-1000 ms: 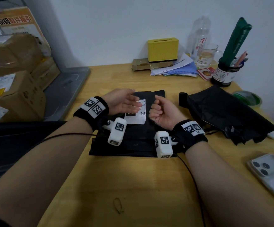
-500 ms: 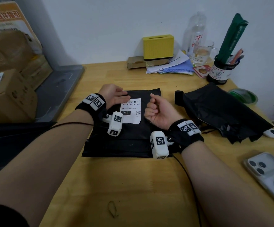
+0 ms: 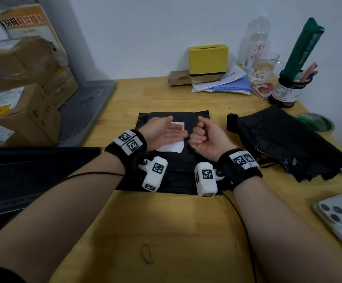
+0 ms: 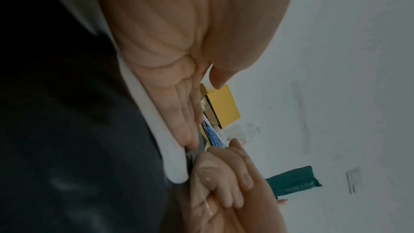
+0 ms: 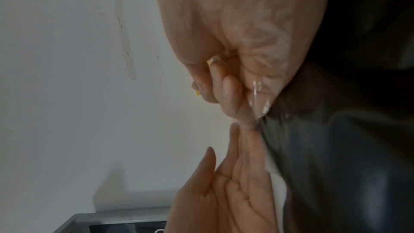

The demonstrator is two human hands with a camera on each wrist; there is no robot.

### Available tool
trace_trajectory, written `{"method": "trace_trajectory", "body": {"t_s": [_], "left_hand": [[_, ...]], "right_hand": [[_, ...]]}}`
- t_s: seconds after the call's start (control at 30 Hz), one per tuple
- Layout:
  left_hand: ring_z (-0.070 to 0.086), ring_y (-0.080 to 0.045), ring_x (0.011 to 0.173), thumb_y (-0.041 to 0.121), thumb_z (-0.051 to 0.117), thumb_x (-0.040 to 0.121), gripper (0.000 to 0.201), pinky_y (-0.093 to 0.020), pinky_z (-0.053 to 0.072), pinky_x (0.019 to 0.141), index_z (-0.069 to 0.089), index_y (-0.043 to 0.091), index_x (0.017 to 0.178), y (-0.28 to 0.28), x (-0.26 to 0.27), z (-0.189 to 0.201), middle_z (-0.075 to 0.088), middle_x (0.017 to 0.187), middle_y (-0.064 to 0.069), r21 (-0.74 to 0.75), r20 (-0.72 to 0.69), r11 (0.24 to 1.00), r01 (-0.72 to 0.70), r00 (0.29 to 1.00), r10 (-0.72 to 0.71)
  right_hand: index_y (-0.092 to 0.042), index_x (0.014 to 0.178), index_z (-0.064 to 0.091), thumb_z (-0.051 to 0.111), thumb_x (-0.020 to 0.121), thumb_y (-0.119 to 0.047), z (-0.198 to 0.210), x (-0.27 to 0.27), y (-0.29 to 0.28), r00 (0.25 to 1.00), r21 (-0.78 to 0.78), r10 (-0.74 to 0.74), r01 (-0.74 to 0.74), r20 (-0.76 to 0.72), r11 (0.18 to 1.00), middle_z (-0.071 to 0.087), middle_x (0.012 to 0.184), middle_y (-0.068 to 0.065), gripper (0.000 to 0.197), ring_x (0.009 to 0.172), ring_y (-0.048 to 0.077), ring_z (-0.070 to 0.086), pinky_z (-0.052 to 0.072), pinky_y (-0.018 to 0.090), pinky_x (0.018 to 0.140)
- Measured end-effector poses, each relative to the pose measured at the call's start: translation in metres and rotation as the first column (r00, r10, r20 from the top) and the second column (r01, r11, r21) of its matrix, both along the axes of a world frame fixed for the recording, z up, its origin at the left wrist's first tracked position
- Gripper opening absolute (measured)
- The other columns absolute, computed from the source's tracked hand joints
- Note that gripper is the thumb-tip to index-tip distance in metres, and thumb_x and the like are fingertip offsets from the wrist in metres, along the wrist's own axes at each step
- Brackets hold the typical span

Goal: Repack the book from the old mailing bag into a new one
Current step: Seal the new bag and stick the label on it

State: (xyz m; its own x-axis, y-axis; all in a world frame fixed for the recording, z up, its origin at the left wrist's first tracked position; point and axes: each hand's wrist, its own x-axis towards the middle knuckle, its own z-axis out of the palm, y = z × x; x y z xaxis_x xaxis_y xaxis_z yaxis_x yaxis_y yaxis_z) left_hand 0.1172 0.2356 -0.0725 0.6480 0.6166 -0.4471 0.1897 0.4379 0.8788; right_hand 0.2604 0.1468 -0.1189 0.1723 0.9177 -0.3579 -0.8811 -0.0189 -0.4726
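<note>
A flat black mailing bag [image 3: 178, 170] with a white label [image 3: 174, 148] lies mid-table. My left hand [image 3: 166, 133] rests its edge on the label, fingers [image 4: 181, 112] straight and palm facing right. My right hand [image 3: 204, 137] sits on the bag just right of the label, curled into a fist. A glinting clear film strip [image 5: 257, 98] shows at its curled fingers [image 5: 226, 88]. The two hands almost touch. A second, crumpled black bag [image 3: 284, 144] lies to the right. No book shows.
A stack of black bags [image 3: 33, 170] lies at the left edge, with cardboard boxes [image 3: 23, 111] and a grey tray [image 3: 88, 107] behind. Yellow box [image 3: 207, 58], papers, glass and pen pot [image 3: 286, 92] line the back. A phone [image 3: 341, 217] lies front right.
My left hand drew left off the label half a second ago and has come back right onto it. The right fist has stayed in place on the bag.
</note>
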Motion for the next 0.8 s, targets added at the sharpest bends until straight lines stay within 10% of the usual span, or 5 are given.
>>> {"method": "trace_trajectory", "body": {"t_s": [0.8], "left_hand": [[0.074,-0.029,0.081,0.047,0.041,0.103,0.054,-0.037,0.062,0.070,0.056,-0.002,0.119,-0.002,0.018,0.021,0.075,0.091,-0.022,-0.041,-0.432,0.957,0.286,0.859,-0.276]], "right_hand": [[-0.018,0.064,0.044,0.049,0.103,-0.027,-0.002,0.004,-0.001,1.000,0.006,-0.020,0.021,-0.006,1.000,0.032,0.045,-0.004,0.040,0.034,0.009,0.024,0.023,0.022,0.037]]}}
